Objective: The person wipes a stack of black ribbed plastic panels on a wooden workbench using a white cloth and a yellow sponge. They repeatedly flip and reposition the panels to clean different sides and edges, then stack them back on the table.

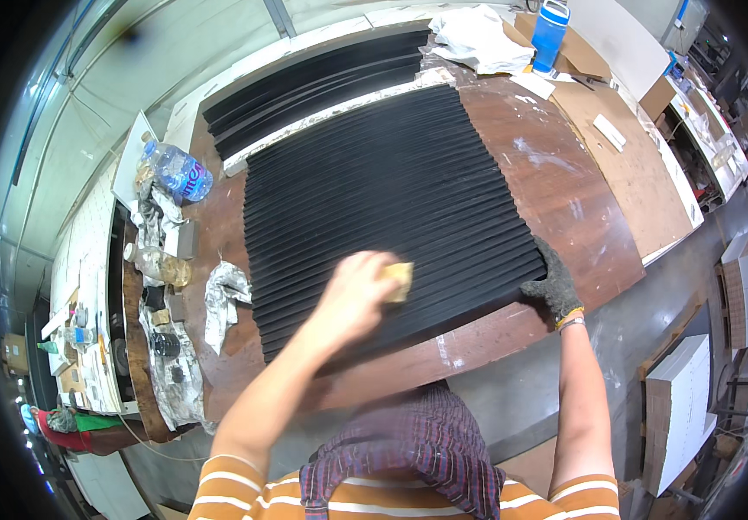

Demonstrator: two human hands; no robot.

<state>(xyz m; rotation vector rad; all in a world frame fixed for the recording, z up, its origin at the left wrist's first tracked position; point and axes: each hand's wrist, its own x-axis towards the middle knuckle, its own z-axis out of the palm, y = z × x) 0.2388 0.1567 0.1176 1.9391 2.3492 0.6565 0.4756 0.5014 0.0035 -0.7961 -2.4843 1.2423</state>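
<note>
A large stack of black ribbed strips (374, 191) lies across the brown table, forming a corrugated surface. My bare left hand (358, 290) is closed round a small yellow sponge-like pad (400, 282) over the near middle of the strips. The hand is slightly blurred, and I cannot tell how firmly the pad touches them. At the near right corner, my right hand (554, 282) in a dark grey knit glove rests against the strips. Its thumb lies on the near edge and its fingers stretch along the right edge, spread apart.
Behind a whitish bar lie more black strips (322, 82). To the left are a large water bottle (176, 169), a bottle of yellowish liquid (159, 264) and a stained rag (226, 303). A blue tumbler (550, 36) and white cloth (482, 39) stand far right. Another person's sleeve (88, 433) shows lower left.
</note>
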